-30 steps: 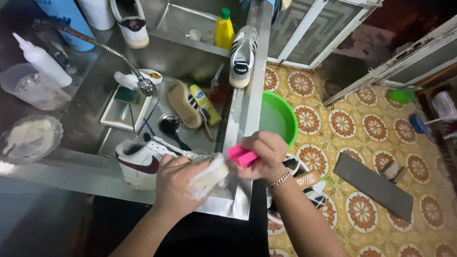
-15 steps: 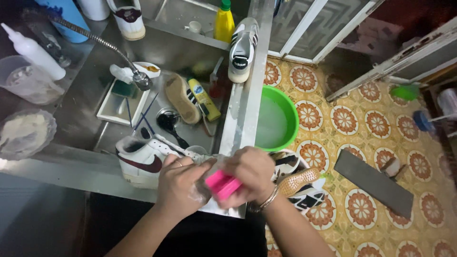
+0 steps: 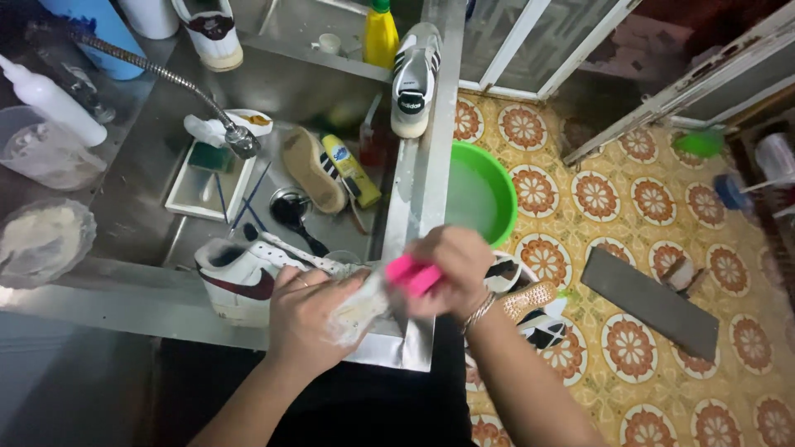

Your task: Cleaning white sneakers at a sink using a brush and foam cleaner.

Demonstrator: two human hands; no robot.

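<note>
At the far left of the steel worktop [image 3: 91,310] sit a shallow clear bowl of pale paste [image 3: 41,236], a clear plastic tub [image 3: 45,153] and a white squeeze bottle [image 3: 50,99]; a flexible metal hose [image 3: 166,79] curves down to a spray head over the sink [image 3: 331,83]; below it lies a white tray [image 3: 203,186] with a green sponge [image 3: 211,157]; further right in the basin lie a shoe turned sole-up [image 3: 313,170] and a yellow bottle on its side [image 3: 352,170]. On the front edge of the worktop rests a white sneaker with a dark red mark [image 3: 236,281], just beside the left hand [image 3: 310,319]; that hand's grip is closed on a foamy white item [image 3: 360,306], too blurred and soapy to name, held over the front corner of the sink; the right hand [image 3: 451,269] has its grip clamped on a pink brush [image 3: 411,275], whose end touches the foamy item. At the back edge stand a yellow bottle with a green cap [image 3: 379,37] and a white sneaker with dark stripes [image 3: 411,79] on the sink rim; right of the sink, on the patterned tile floor [image 3: 629,215], sits a green basin of water [image 3: 484,194]; just beside the right wrist lie more shoes [image 3: 530,310]; further right a dark flat slab [image 3: 650,302] lies on the tiles.
</note>
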